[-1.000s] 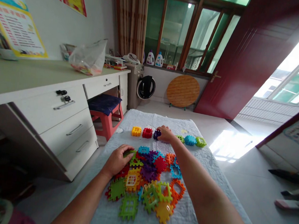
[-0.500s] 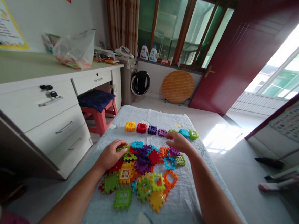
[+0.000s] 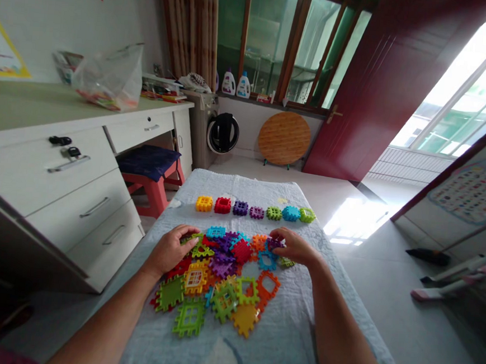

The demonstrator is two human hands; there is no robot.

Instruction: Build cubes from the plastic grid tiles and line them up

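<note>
My left hand (image 3: 172,250) rests at the left edge of a pile of notched plastic building tiles. Its fingers are apart, over a lime-green tile (image 3: 202,249). At the pile's far right, the thumb and fingers of my right hand (image 3: 297,246) close around a purple building tile (image 3: 274,244). Close by lie a blue frame tile (image 3: 267,261) and an orange one (image 3: 259,242). Beyond the pile, small blocks stand in a row, among them a yellow block (image 3: 203,203), a red block (image 3: 223,205), a green block (image 3: 273,213) and a blue block (image 3: 291,213).
A pale blue cloth (image 3: 294,332) covers the work surface. To the left is a white desk (image 3: 79,177) with a plastic bag (image 3: 111,85) on it and a stool (image 3: 151,169) beside it. A washing machine (image 3: 200,128) and a red door (image 3: 358,101) stand farther back.
My right hand has moved from the block row back to the pile and closed around a purple tile, uncovering the green block. My left hand stays at the pile. The view has shifted slightly.
</note>
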